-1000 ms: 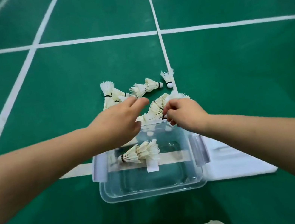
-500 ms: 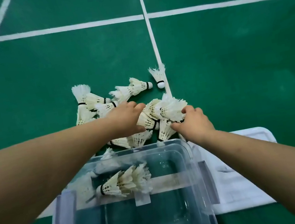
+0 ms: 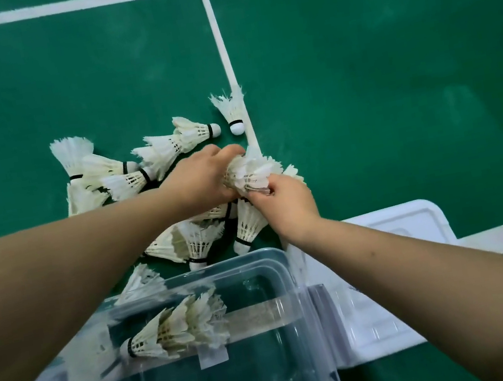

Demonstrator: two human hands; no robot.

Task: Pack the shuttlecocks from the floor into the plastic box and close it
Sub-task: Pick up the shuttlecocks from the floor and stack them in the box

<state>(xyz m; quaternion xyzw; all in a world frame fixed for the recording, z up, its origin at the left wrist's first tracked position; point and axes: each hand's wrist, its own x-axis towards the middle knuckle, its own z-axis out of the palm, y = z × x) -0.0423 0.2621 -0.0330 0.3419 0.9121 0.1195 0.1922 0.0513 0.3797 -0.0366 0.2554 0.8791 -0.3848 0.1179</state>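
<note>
Change since the prior frame: both hands have closed in on one shuttlecock cluster beyond the box, where they were apart before; the view has dipped nearer.

Left hand [image 3: 204, 178]: fingers curled round the cork end of a nested bunch of shuttlecocks [image 3: 252, 173], steadying it. Right hand [image 3: 283, 206]: fingers pinched on the feather skirts of the same bunch, likely pressing the pieces into one stack so they travel together; which piece each finger grips is hard to tell.

Loose shuttlecocks [image 3: 162, 149]: scattered on the green floor [image 3: 389, 65] left of and under the hands; one lone shuttlecock [image 3: 232, 111] lies by the white court line.

Plastic box [image 3: 288, 284]: clear, open, near the person, holding one nested stack [image 3: 174, 330] laid on its side. Lid [image 3: 407, 263]: white, flat on the floor just right of the box, within reach for closing.

Status: packing at an early stage; most pieces remain outside.
</note>
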